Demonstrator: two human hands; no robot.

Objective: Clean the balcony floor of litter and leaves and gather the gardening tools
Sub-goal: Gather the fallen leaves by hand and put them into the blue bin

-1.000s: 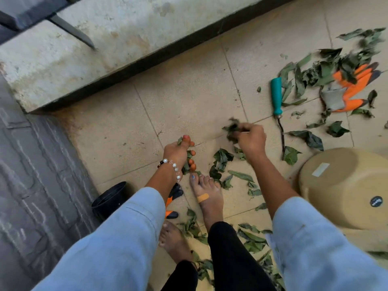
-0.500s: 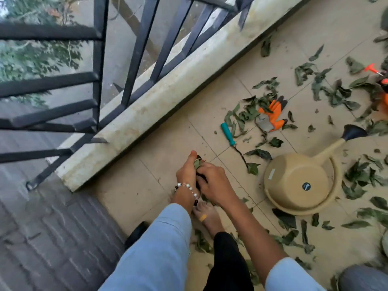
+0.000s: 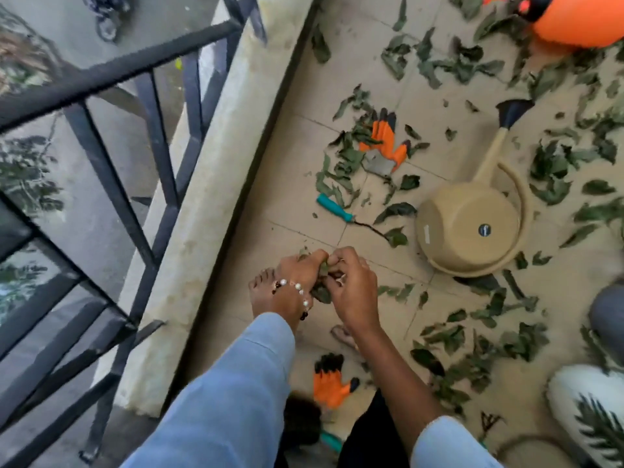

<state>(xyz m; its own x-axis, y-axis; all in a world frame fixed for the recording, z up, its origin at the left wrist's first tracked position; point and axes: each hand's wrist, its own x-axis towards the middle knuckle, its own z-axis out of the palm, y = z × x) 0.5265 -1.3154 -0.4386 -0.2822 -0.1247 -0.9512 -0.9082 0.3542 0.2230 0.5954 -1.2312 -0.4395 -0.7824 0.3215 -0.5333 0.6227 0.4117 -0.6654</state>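
My left hand (image 3: pixel 297 275) and my right hand (image 3: pixel 354 288) meet above the tiled floor, both curled round a bunch of green leaves (image 3: pixel 320 292). A teal-handled hand tool (image 3: pixel 334 208) lies on the tiles just beyond my hands. An orange and grey glove (image 3: pixel 383 146) lies among leaves farther off, and a second orange glove (image 3: pixel 329 383) lies near my feet. A beige watering can (image 3: pixel 469 228) lies on its side to the right. Several loose leaves (image 3: pixel 472 346) cover the floor at right.
A concrete curb (image 3: pixel 216 184) with a black metal railing (image 3: pixel 111 184) runs along the left. An orange round object (image 3: pixel 584 21) sits at top right. A white patterned pot (image 3: pixel 587 403) and a grey object (image 3: pixel 607 315) stand at the right edge. A black pot (image 3: pixel 300 420) is under my arm.
My hands have come together with the gathered leaves and lifted off the floor. The view has risen and pulled back, showing more of the floor and railing.
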